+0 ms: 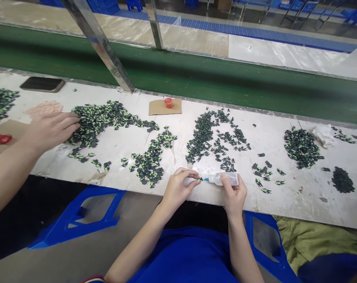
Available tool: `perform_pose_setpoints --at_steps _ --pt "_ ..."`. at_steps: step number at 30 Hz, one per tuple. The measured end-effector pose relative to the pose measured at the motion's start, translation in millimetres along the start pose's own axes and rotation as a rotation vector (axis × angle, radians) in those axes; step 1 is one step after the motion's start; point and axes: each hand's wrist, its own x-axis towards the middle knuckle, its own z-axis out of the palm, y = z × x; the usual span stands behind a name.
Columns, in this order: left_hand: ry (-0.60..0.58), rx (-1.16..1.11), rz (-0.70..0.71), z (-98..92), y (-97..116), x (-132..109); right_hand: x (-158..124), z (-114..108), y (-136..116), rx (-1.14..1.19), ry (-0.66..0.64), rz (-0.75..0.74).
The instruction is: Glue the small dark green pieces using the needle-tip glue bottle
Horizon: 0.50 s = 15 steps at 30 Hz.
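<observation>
My left hand (179, 187) pinches a small black-and-green piece (200, 179) between thumb and forefinger, just above the table's near edge. My right hand (235, 193) is wrapped round a translucent squeeze bottle (218, 179). The bottle lies almost level, and its thin blue nozzle (206, 179) points left at the small piece; whether the tip touches it I cannot tell. Beyond my hands lies a spread of small dark slender parts (202, 135). Left of them is a heap of black-and-green pieces (152, 161). Several similar pieces (263, 173) are scattered to the right of the bottle.
At the left a co-worker's hand (53, 127) reaches to a larger heap (104, 116). A red cup (168, 102) stands on cardboard (157, 108) at the back. A phone (43, 84), further piles (302, 147) and crumpled tissue (324, 135) lie along the table. A metal post (107, 55) rises behind.
</observation>
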Motion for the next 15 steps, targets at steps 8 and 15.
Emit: perform_pose_setpoints --at_steps 8,15 --pt "0.006 -0.007 -0.005 0.4 0.4 -0.1 -0.1 0.9 -4.8 0.006 -0.026 0.002" --pt "-0.008 0.024 0.023 1.1 -2.8 0.0 1.3 -4.1 7.7 0.17 0.11 -0.031"
